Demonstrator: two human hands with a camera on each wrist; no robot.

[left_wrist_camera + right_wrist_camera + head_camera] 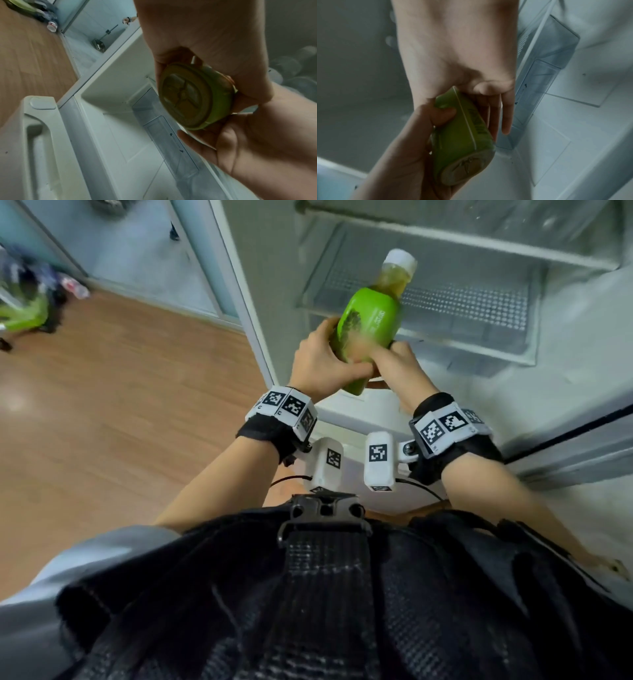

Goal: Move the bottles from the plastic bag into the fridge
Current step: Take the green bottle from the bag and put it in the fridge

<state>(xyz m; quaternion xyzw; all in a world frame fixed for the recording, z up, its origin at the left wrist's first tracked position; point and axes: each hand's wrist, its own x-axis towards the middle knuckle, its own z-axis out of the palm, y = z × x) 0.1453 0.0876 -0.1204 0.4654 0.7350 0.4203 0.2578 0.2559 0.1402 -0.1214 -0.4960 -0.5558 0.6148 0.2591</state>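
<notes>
A bottle (368, 316) with a green label, yellowish drink and a white cap is held tilted in front of the open fridge (428, 237). My left hand (322, 361) grips its lower part from the left. My right hand (397, 364) holds it from the right, with the fingers wrapped behind. In the left wrist view the bottle's base (187, 97) shows between both hands. In the right wrist view my right hand's fingers (506, 115) lie along the bottle (462, 128) and my left thumb (443, 115) presses on the label. The plastic bag (30, 302) lies blurred on the floor, far left.
A clear shelf (462, 306) inside the fridge is bare, just beyond the bottle's cap. The fridge door (582, 446) stands open at the right. Another bottle (77, 289) lies by the bag on the wooden floor (120, 405).
</notes>
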